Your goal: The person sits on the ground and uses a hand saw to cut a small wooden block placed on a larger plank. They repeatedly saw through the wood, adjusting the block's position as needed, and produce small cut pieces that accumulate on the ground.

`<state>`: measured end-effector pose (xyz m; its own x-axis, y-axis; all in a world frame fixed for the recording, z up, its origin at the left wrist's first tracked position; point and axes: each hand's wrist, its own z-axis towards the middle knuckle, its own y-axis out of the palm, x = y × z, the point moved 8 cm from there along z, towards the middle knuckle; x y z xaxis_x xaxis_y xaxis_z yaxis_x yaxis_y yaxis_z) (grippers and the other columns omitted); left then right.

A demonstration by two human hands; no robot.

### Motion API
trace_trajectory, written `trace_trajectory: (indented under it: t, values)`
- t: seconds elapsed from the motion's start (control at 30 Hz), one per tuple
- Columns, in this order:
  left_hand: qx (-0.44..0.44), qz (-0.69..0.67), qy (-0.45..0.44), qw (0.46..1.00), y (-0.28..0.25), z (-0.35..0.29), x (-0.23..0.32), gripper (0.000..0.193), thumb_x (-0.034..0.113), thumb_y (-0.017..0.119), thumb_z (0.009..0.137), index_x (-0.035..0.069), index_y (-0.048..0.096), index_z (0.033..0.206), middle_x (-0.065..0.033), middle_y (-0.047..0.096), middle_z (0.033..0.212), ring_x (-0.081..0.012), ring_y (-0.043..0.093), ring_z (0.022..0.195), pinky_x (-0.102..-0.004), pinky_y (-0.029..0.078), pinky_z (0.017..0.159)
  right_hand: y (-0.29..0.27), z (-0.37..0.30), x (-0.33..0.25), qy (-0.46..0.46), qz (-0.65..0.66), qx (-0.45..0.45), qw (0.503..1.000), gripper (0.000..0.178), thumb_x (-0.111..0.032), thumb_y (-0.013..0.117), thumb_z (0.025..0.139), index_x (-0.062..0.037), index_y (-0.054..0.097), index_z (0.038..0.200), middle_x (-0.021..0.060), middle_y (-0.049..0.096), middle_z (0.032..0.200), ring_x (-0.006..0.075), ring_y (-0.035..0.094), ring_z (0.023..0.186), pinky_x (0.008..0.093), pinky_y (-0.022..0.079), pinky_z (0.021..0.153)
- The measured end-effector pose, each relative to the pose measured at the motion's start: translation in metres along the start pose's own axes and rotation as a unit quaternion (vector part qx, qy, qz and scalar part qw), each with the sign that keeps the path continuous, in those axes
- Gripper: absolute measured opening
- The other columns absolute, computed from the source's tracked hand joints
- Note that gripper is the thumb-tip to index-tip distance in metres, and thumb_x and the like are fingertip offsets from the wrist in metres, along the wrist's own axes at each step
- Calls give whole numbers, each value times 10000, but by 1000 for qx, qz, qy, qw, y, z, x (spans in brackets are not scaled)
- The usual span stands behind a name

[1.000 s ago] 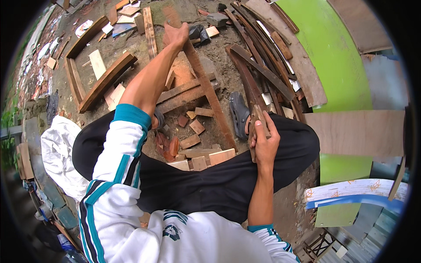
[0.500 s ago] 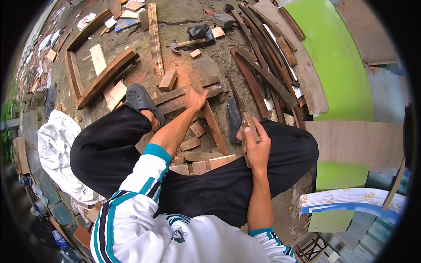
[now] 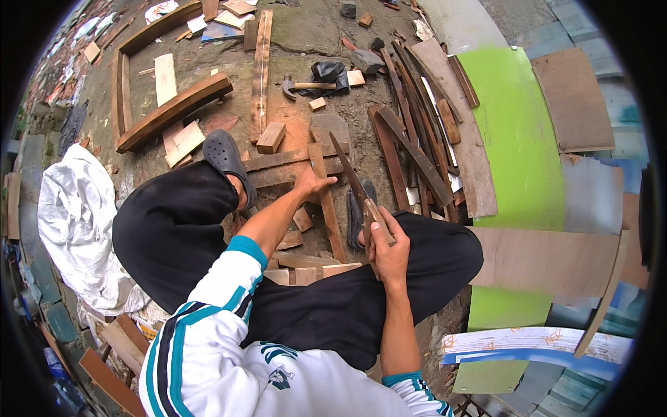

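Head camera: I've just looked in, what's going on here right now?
A seated person has a saw in the right hand, gripped by its wooden handle. The left hand is on a narrow wooden strip that crosses over thicker timber between the feet. In this view the blade shows to the right of the strip, not across it. A hammer lies beyond, by a black bag.
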<state>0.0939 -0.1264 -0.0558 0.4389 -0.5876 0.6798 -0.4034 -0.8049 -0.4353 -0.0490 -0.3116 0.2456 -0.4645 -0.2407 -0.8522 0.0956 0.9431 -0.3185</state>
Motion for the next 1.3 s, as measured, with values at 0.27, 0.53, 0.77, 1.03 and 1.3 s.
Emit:
trace_trajectory:
  t: [0.27,0.53,0.77,1.03,1.3]
  values:
    - [25,-27,-95,995,20,-29,12,967,392,750,785,-109,308,1484,-334,605,1280,-434,618,1185,-470,507,1010,-4,3,5,-43,-18,26,999,455,-137,647,975,40,574,1388,9,633,758,55,541,637,232,447,572]
    - [110,-24,-89,990,-15,-9,21,928,361,750,794,-86,321,1484,-327,425,1472,-458,550,1265,-497,482,1039,-4,-2,6,-55,-23,17,998,462,-130,649,975,45,565,1394,3,642,764,55,566,644,221,457,578]
    - [113,5,-59,992,-28,-5,23,897,403,774,762,-109,422,1409,-364,380,1486,-485,509,1293,-476,451,1095,-4,-35,-44,-64,5,17,998,463,-142,642,985,21,558,1410,7,653,800,29,501,546,211,409,481]
    - [134,-7,-52,990,-24,-9,24,836,399,810,772,-92,456,1349,-328,418,1474,-459,550,1260,-496,490,1036,1,-40,-62,-80,22,21,996,477,-166,635,996,37,539,1418,-26,530,654,40,450,506,220,363,456]
    - [-3,70,0,998,-32,7,28,813,495,793,773,-107,577,1275,-307,610,1288,-432,612,1186,-469,510,983,1,-16,-39,-90,-45,35,994,465,-163,653,976,38,571,1388,95,677,936,136,617,778,274,479,691]
